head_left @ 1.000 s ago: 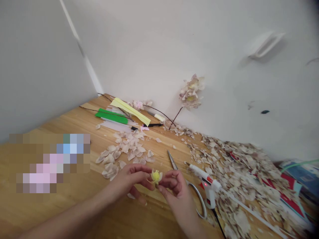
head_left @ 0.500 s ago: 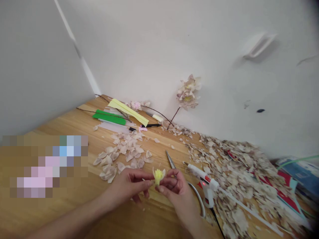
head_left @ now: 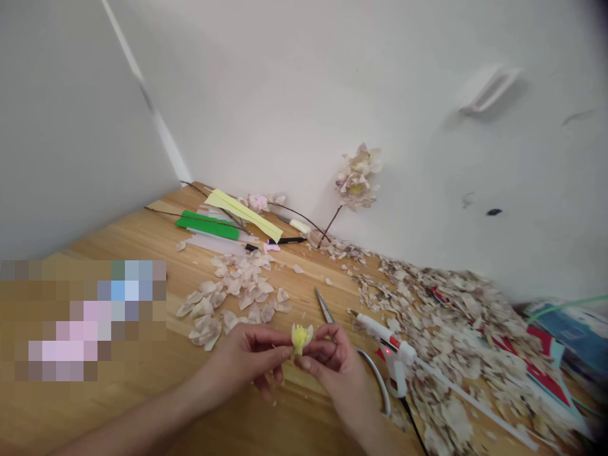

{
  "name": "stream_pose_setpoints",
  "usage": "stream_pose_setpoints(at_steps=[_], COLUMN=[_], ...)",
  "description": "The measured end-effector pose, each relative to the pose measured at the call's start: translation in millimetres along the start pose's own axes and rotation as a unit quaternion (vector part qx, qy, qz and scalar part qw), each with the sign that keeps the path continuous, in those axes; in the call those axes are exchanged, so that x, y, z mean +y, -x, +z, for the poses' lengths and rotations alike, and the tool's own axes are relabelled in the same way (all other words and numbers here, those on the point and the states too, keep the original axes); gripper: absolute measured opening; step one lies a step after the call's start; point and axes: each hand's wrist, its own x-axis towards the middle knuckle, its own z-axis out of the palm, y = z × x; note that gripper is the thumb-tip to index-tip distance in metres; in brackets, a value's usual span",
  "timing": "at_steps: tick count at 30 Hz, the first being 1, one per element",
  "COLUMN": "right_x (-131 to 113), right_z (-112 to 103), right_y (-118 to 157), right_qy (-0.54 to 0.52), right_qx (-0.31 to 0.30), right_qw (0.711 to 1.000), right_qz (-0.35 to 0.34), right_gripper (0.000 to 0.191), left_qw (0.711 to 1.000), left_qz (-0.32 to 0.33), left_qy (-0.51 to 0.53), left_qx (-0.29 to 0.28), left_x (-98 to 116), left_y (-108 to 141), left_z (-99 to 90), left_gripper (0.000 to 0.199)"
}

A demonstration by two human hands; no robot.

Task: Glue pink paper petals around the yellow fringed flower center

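Observation:
Between my two hands is a small handmade flower (head_left: 299, 337), with a fringed yellow centre and pale petals at its sides. My left hand (head_left: 256, 356) pinches it from the left with thumb and fingertips. From the right, the thumb and fingers of my right hand (head_left: 331, 364) close on its base and a petal. Scissors (head_left: 325, 306) lie just beyond my right hand, their handle partly hidden behind it. To the right a white glue gun (head_left: 387, 342) shows a lit red light and has a long glue stick in its back. Loose pale petals (head_left: 251, 285) are spread beyond my left hand.
A large heap of dried petals (head_left: 456, 329) covers the right side. Toward the wall lie a green paper strip (head_left: 206, 225), a yellow paper strip (head_left: 244, 214), a black pen (head_left: 287, 240) and thin twigs. A finished flower stem (head_left: 357, 180) leans there. The far left is pixelated.
The flower has turned slightly between my fingers, so its petals sit a little differently. Both hands stay in nearly the same place.

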Motion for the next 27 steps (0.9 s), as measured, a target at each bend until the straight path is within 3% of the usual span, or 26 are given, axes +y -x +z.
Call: stream_pose_setpoints(at_steps=[27], right_x=[1.7], right_z=[-0.5], right_y=[4.8], right_qy=[0.018], right_qx=[-0.004], right_qw=[1.0], right_qz=[-0.009], right_gripper=[0.042], left_qw=[0.999], left_qz=[-0.021], left_qy=[0.023], left_qx=[0.027], left_x=[-4.3], left_y=[-0.7], left_z=[0.3], left_gripper=[0.018])
